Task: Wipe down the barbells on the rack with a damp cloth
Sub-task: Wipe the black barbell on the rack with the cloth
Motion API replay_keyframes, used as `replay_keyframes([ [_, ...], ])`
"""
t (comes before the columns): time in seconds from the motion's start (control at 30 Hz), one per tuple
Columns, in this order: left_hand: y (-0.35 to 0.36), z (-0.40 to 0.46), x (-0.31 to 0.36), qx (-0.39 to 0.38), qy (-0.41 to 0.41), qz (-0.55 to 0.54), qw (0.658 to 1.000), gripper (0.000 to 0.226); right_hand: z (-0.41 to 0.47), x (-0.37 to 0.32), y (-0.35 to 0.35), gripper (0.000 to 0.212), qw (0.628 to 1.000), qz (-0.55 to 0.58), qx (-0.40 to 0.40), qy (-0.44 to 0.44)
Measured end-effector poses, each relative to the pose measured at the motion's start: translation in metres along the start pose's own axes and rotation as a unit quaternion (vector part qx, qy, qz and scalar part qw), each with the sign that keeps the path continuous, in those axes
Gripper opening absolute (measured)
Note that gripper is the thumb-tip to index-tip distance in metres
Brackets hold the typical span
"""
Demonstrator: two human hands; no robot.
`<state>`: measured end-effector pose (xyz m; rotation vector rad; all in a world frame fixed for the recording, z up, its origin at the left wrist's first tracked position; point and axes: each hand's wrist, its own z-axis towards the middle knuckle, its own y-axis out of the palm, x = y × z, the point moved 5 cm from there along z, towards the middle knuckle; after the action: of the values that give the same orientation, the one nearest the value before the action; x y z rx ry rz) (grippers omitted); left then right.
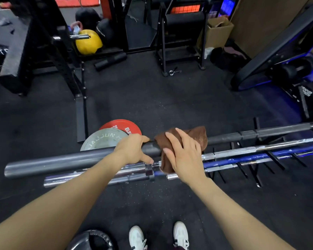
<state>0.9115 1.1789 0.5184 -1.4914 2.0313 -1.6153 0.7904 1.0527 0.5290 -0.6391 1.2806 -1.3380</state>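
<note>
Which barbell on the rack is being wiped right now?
The black barbell, topmost: the brown cloth wraps it under the right hand, left hand gripping it. The chrome and blue bars lie untouched.

"ELE" — red plate (pixel 122 126)

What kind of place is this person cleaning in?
Most likely a gym's weight area. Several barbells lie on a low rack, red and grey weight plates rest on dark rubber flooring, and a black squat-rack frame stands behind. The hands hold a brown cloth on the top bar.

Both forearms are left bare, with no sleeves seen. White low-top trainers with dark side markings (pixel 159 238) are worn.
</note>
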Motion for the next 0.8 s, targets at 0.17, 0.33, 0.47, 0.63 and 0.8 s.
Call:
replay_keyframes([
  [0.17, 0.0, -0.002, 0.001, 0.024, 0.019, 0.013, 0.999, 0.059, 0.069, -0.007, 0.009, 0.039, 0.963, 0.009, -0.209, 0.171],
  [0.33, 0.0, -0.002, -0.001, 0.006, 0.002, -0.005, 1.0, 0.056, 0.017, -0.01, 0.002, 0.045, 0.997, 0.008, -0.036, 0.064],
  [0.47, -0.008, -0.001, 0.004, -0.038, 0.001, -0.02, 0.999, 0.045, -0.017, 0.008, 0.006, 0.054, 0.999, -0.007, -0.004, -0.054],
  [0.63, -0.011, -0.033, -0.001, 0.084, 0.002, -0.01, 0.996, 0.074, -0.013, 0.018, -0.007, 0.048, 0.995, 0.004, 0.029, -0.098],
  [0.8, -0.022, -0.082, -0.037, 0.23, -0.035, 0.043, 0.972, 0.069, -0.008, 0.011, -0.029, 0.035, 0.995, 0.099, 0.003, 0.014],
])
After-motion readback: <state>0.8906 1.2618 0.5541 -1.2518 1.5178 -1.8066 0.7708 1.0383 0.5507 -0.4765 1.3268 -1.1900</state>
